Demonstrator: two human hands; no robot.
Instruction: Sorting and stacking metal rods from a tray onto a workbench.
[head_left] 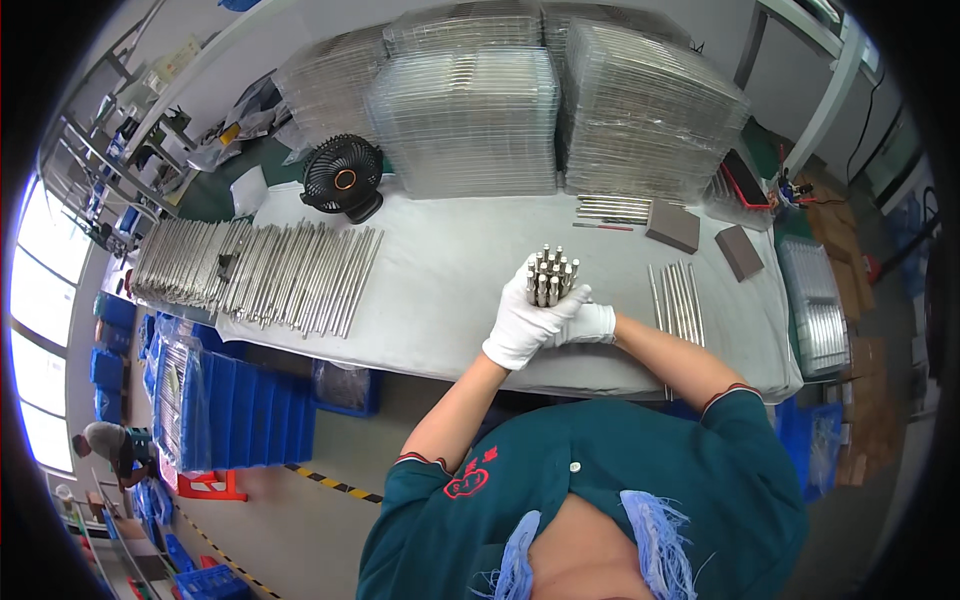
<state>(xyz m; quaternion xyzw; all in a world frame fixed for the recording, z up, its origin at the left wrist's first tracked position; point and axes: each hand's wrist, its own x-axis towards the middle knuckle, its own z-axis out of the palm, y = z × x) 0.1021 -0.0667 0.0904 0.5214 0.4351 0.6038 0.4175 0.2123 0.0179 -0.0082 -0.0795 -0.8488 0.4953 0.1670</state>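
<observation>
My white-gloved left hand point(522, 325) and right hand point(588, 322) wrap together around an upright bundle of short silver metal rods point(551, 275), ends pointing up, over the grey cloth-covered table point(450, 290). Left of me lies a long row of metal rods point(255, 270); a few more rods point(677, 298) lie just right. A small black fan point(343, 177) stands before stacked clear plastic trays point(470, 120).

We see a bright, evenly lit scene, daylight blown out at the tall windows point(35, 300) on our left, soft faint shadows, strong fisheye bending toward a black rim, mild blur at the edges.
</observation>
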